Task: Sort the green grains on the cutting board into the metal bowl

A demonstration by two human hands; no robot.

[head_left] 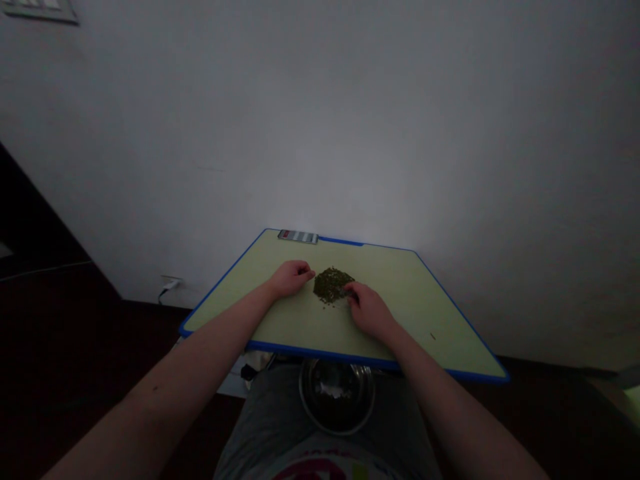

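A pile of small dark green bits (330,285), like dried leaves or seeds, lies on the pale yellow tabletop (290,327). Just left of it is my left hand (291,278), with fingers curled and thumb and forefinger together near the pile's edge. My right hand (370,309) touches the pile's right side, its fingers bent in a pinch. Whatever either hand pinches is too small to make out. A shiny metal bowl (303,393) rests on my lap below the table's front edge, with some dark bits at its bottom.
A phone (299,237) with a lit screen lies at the table's back left edge. Blue trim (320,352) borders the table, which stands close to a pale wall (350,120). One thin brown piece (433,336) lies at the right. A white plug (171,285) sits in the wall at left.
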